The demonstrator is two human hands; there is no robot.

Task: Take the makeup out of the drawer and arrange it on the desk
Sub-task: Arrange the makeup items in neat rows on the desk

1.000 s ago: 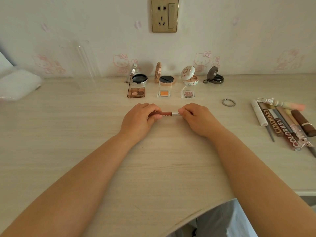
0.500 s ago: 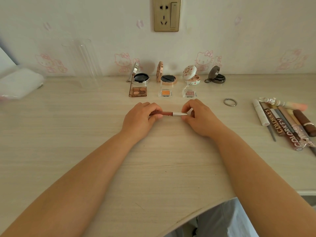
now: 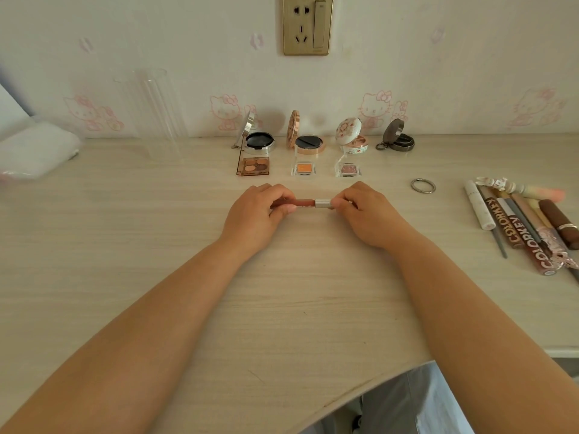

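A slim lip tube with a reddish-brown body and a silver band lies level just above the desk, held between both hands. My left hand grips its brown end. My right hand pinches the silver cap end, fingers curled. Behind them stand open compacts in a row: silver, rose-gold, floral white, dark grey. Three small eyeshadow pans lie in front of the compacts: brown, orange, pink.
Several lip tubes and pencils lie side by side at the right edge. A metal ring sits right of my right hand. A clear acrylic stand and white plastic bag are at the back left. A wall socket is above.
My right fingers, briefly lifted off the cap half a second ago, have curled back round the silver end. The tube stays level between both hands.
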